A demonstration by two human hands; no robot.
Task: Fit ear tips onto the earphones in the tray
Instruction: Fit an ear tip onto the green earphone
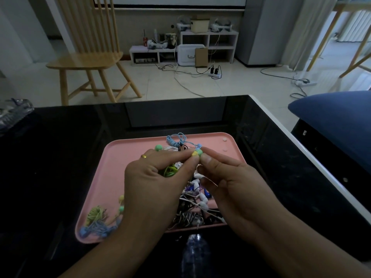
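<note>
A pink tray [112, 177] lies on the black table and holds several tangled wired earphones in blue, white, green and striped colours. Above its middle, my left hand [158, 177] pinches a yellow earphone bud [194, 153] and also holds its green cable [169, 170] in the palm. My right hand [226, 177] pinches a green ear tip [199, 152] pressed against that bud. A light blue earphone [176, 139] lies at the tray's far edge. A yellow and blue bundle [96, 219] sits in the near left corner. Two loose pale tips [224, 144] rest at the far right corner.
The glossy black table [60, 157] ends in a white edge at the right. A clear plastic item [14, 111] sits at the far left. A plastic bottle [195, 251] lies near me in front of the tray. A wooden chair [88, 57] stands beyond the table.
</note>
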